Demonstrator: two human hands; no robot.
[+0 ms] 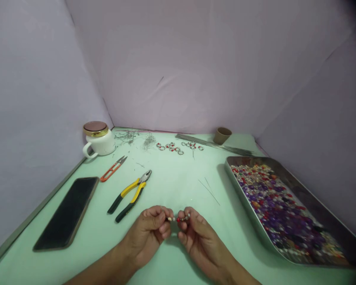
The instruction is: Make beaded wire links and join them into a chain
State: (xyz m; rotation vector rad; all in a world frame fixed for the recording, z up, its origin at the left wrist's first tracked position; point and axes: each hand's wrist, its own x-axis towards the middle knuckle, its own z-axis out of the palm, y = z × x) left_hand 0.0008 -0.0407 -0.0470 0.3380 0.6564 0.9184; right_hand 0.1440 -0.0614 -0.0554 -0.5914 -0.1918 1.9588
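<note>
Between my two hands, close to the table's front, runs a short string of beads (178, 219) with a red bead and paler ones. My left hand (150, 227) pinches its left end between thumb and fingers. At the other end, my right hand (197, 231) is closed on the beads in the same way. Whatever wire holds the beads together is too fine to make out. Left of my hands lie pliers (133, 194) with yellow and black handles, their jaws pointing away from me. Two thin wire pieces (210, 190) rest ahead of my right hand.
On the right stands a metal tray (249, 213) of mixed beads. Beaded rings (173, 148), a wire bundle (207, 143), tangled wire scraps (127, 137) and a brown cup (222, 135) are at the back. Leftward are a white mug (102, 144), orange snips (112, 169) and a phone (67, 213).
</note>
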